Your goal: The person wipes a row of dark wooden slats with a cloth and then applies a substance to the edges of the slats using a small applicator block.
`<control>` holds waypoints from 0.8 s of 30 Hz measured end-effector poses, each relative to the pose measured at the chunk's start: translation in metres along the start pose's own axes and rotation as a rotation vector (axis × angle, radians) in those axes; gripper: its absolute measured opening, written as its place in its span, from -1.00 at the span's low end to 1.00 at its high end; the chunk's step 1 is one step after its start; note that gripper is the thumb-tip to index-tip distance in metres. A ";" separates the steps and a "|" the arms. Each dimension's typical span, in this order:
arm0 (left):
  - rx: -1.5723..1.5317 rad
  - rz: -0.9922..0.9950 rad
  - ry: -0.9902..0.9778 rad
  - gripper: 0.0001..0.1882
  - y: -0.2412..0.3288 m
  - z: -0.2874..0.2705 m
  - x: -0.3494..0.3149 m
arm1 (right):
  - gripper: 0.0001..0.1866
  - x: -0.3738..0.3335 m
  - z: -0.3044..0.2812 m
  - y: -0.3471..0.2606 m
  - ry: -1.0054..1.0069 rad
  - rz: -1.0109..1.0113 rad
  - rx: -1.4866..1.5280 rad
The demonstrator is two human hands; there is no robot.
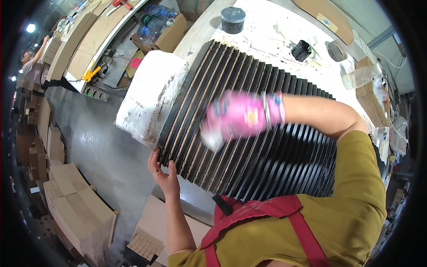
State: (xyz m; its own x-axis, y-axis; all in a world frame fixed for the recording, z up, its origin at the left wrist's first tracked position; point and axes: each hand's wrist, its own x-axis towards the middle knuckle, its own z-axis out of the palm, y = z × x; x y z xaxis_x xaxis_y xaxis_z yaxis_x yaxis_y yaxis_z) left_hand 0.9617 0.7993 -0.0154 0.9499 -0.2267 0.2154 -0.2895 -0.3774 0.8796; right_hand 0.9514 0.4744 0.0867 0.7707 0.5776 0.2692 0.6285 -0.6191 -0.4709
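Work on the row of black strips (262, 167), which lies across the worktop (201, 27), looks partly done: dark toward the row's right end, while tan lines toward its left end are probably left to cover. Above the row's left half, the pink-gloved right hand (240, 115), blurred, seems closed around a white pad (212, 139). The bare left hand (165, 177) touches the row's near left corner, thumb and fingers apart.
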 end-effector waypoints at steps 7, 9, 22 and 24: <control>-0.130 -0.003 0.025 -0.63 0.000 0.009 0.011 | -0.61 0.007 -0.028 0.129 0.254 0.595 -0.449; -0.102 -0.006 0.054 -0.64 -0.007 0.006 0.007 | -0.63 0.019 -0.006 0.063 0.041 0.476 -0.229; -0.159 -0.007 0.107 -0.65 -0.016 0.014 0.006 | -0.60 -0.021 -0.024 0.079 0.045 0.513 -0.354; -0.168 0.012 0.117 -0.65 -0.014 0.011 0.004 | -0.57 -0.015 -0.025 0.061 -0.134 0.368 -0.315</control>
State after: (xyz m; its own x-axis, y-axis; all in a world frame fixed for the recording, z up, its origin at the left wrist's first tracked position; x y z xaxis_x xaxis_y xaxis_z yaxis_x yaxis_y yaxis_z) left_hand 0.9689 0.7942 -0.0316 0.9566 -0.1208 0.2653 -0.2863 -0.2181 0.9330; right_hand 0.9805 0.4144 0.0750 0.9398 0.3414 0.0136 0.3351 -0.9131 -0.2322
